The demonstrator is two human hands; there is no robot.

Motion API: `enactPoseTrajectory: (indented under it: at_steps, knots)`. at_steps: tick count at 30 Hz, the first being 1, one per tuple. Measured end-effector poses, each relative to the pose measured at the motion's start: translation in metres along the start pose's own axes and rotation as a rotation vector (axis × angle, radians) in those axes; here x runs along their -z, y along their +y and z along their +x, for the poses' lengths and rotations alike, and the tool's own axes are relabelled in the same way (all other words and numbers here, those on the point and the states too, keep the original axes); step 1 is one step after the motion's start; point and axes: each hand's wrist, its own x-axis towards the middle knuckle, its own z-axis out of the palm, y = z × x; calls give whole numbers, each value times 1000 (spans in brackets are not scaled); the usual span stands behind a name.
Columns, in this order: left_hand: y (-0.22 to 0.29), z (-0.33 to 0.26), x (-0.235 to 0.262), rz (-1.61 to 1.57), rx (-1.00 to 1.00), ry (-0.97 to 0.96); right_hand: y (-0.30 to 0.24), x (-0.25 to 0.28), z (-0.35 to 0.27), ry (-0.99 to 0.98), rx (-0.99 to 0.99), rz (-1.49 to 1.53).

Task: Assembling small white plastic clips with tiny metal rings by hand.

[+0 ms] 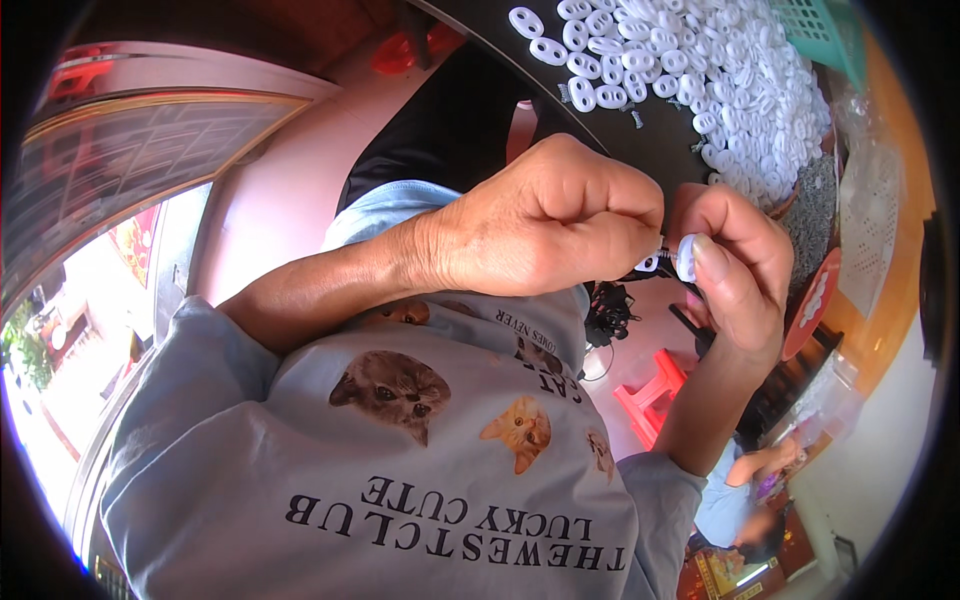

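Note:
My left hand (555,220) is closed in a fist, back of the hand up. Below its fingertips peeks a small white plastic piece with holes (648,263). Close beside it, my right hand (740,265) pinches a white oval plastic piece (686,258) between thumb and forefinger. A thin, dark, coil-like bit shows in the narrow gap between the two pieces; whether it joins them I cannot tell. Beyond both hands, a large heap of white oval two-hole pieces (740,100) covers much of the dark tabletop (665,135). Small metal springs (637,119) lie at its near edge.
A green plastic basket (825,35) stands behind the heap. At the right are a red round dish (812,303) holding white pieces and a red stool (655,395). Another person (740,505) sits at the lower right. A framed panel (140,140) is at the left.

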Motion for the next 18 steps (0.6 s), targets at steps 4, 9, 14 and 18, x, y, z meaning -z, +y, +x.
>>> enactPoseTrajectory:
  at_steps: [4,9,14,18]
  knots:
    - [-2,-1,1,9,-24,10,-1,-3,1,15,1,-14]
    - [1,-1,1,14,5,6,-1,-4,1,33,-31,-16]
    - [-5,-1,1,29,-15,22,-3,-7,2,50,-77,-4]
    - [0,-1,2,74,-8,3,-9,-10,4,71,-103,-16]
